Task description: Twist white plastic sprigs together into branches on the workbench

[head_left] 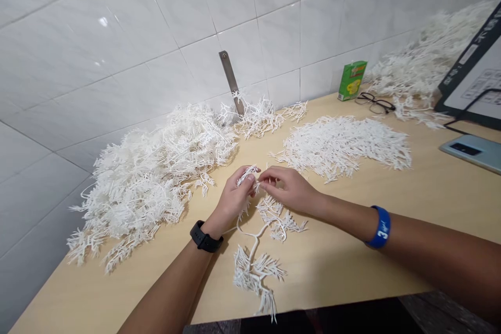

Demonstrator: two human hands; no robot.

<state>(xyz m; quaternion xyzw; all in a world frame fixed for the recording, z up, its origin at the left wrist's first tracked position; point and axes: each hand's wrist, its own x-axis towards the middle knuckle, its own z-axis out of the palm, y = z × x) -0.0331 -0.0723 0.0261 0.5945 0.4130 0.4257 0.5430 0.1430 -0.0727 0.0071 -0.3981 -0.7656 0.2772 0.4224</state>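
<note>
My left hand [230, 199] is closed round part of a white branched plastic sprue [255, 244], with thin spiky tips showing above the thumb. Below the hands, curved stems and feathery clusters of the sprue spread over the table. My right hand [287, 187] is just to the right, thumb and forefinger pinched at the tips that stick out of my left hand. Whatever small piece lies between those fingertips is too small to make out clearly. A pile of loose thin white pieces [344, 146] lies beyond my right hand.
To the left rises a large heap of white branched sprues [156, 167]. A metal strip [230, 81] leans on the tiled wall behind. At the right are a green box [352, 81], eyeglasses [376, 103], a phone [473, 151], a dark-framed panel [477, 70] and another white heap [426, 57].
</note>
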